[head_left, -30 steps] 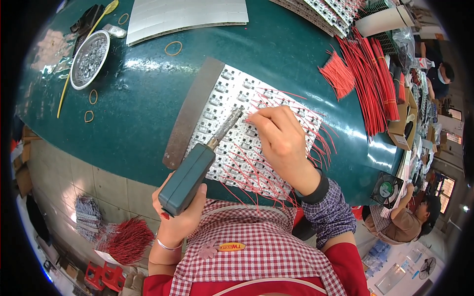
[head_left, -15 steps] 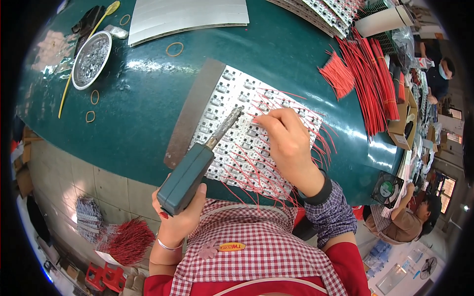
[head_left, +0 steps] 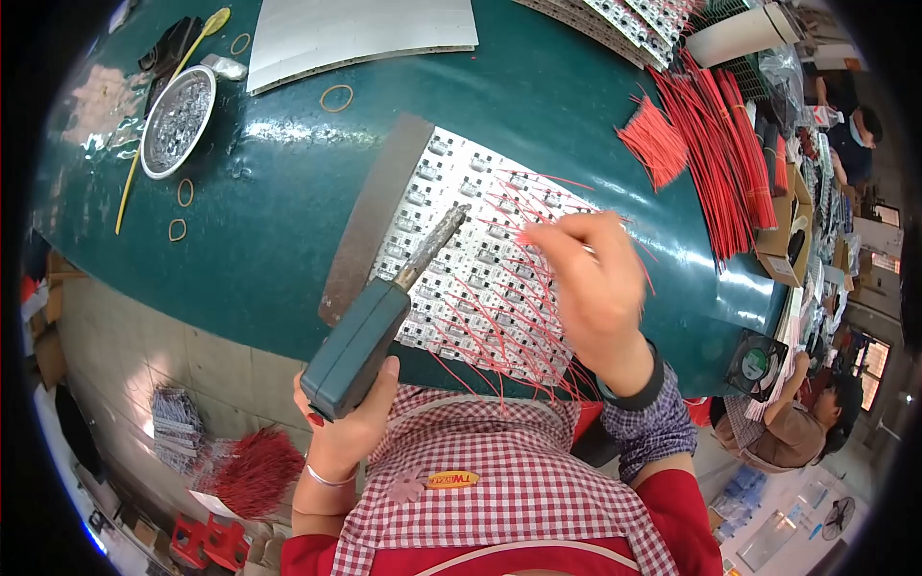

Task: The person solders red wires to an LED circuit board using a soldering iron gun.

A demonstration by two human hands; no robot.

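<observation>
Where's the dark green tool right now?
In the head view, the dark green tool sits left of centre in the left hand, its metal tip over the white board.

Electronics workshop; soldering iron; circuit-board panel; stacked boards; red wire bundles; co-worker nearby

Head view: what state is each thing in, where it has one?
Left hand: closed around green tool
Green tool: held, tip over board panel
Right hand: bent over panel, grip unclear
Board panel: flat, partly strewn with red wires
Bowl: holding silvery material
Box: open
Fan: cannot tell if running
</observation>
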